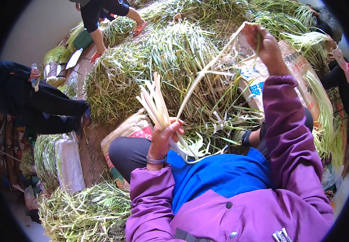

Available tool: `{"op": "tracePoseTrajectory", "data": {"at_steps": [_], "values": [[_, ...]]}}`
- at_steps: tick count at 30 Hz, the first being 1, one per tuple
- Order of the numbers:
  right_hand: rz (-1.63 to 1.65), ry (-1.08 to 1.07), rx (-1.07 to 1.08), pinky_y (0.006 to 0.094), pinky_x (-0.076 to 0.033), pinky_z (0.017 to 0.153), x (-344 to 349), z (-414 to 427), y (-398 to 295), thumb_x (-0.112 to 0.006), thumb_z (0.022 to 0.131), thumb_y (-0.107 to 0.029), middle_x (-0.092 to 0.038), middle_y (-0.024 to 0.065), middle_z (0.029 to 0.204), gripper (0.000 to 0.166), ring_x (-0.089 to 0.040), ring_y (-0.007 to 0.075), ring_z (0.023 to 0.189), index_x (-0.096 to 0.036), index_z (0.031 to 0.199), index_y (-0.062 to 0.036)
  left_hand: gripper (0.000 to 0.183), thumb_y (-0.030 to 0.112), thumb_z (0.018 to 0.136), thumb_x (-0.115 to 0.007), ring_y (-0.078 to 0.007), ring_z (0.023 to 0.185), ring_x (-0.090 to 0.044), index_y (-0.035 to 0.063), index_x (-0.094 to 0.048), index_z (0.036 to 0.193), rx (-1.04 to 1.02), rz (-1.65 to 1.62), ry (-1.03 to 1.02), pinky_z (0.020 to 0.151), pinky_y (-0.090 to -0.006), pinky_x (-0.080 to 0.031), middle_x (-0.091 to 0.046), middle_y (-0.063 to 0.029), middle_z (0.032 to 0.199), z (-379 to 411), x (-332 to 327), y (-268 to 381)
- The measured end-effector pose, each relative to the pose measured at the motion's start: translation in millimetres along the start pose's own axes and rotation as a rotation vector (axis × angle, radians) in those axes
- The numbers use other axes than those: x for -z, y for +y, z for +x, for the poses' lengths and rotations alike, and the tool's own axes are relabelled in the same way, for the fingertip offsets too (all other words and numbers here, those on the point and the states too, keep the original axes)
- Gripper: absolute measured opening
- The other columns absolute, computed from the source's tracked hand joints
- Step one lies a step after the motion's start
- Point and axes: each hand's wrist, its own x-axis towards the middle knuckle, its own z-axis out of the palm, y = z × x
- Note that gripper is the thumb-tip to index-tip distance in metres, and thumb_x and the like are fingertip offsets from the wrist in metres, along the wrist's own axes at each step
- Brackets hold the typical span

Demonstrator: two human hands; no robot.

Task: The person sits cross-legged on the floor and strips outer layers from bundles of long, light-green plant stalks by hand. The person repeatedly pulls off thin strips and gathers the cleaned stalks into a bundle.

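Observation:
My left hand (166, 136), with a metal-banded watch at its wrist, grips a small bunch of pale plant stalks (154, 104) whose whitish ends fan upward. Their thin green-white leaves (194, 149) hang below it over my blue apron (216, 175). Raised at the upper right, my right hand (260, 37) pinches the end of one long pale stalk (203, 72). That stalk runs slanting down to my left hand. Beyond my hands lies a large heap of green and yellowish long-leaved plants (174, 57).
Printed woven sacks lie at the right (295, 63) and by my left knee (126, 130). More leaf piles (86, 211) flank me. A person in dark trousers (50, 99) stands at the left; another walks at the top. Other people handle stalks at the right.

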Motion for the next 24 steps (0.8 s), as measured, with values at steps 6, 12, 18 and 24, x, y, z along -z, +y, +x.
{"op": "tracePoseTrajectory", "data": {"at_steps": [6, 12, 18, 24], "values": [[-0.071, 0.236, 0.16, 0.0333, -0.059, 0.07, 78, 57, -58, -0.043, 0.098, -0.017, -0.067, 0.013, 0.097, 0.022, -0.067, 0.0232, 0.088, -0.057, 0.104, -0.0021, 0.022, 0.02, 0.086, -0.059, -0.0074, 0.052, -0.051, 0.0004, -0.063, 0.095, 0.038, -0.089, -0.099, 0.048, -0.017, -0.038, -0.061, -0.0035, 0.069, -9, 23, 8], [-0.917, -0.195, -0.131, 0.0215, -0.051, 0.063, 89, 16, -7, -0.061, 0.086, -0.013, -0.067, 0.0047, 0.091, 0.014, -0.061, 0.0133, 0.07, -0.067, 0.097, -0.0072, 0.025, 0.026, 0.091, -0.057, -0.0085, 0.06, -0.051, 0.0043, -0.056, 0.104, -0.188, -0.527, 0.189, 0.052, -0.0244, -0.042, -0.062, -0.0052, 0.083, 6, 34, 2], [-1.512, -1.104, -0.14, 0.038, -0.049, 0.066, -15, -108, 125, -0.062, 0.084, -0.033, -0.065, 0.0167, 0.086, 0.036, -0.063, 0.025, 0.074, -0.061, 0.102, -0.0018, 0.025, 0.023, 0.091, -0.057, -0.0105, 0.064, -0.056, 0.0047, -0.054, 0.108, -0.168, -0.54, 0.365, 0.052, -0.0256, -0.045, -0.064, -0.0091, 0.091, 13, 23, 2], [-1.155, -1.061, 0.23, 0.0392, -0.049, 0.065, -78, -175, 149, -0.066, 0.08, -0.026, -0.061, 0.0135, 0.079, 0.025, -0.062, 0.0307, 0.074, -0.06, 0.092, -0.0042, 0.019, 0.016, 0.092, -0.057, -0.0107, 0.063, -0.061, 0.0041, -0.055, 0.106, -0.115, -0.436, 0.354, 0.05, -0.0234, -0.047, -0.066, -0.0119, 0.092, 13, 10, -2]]}}
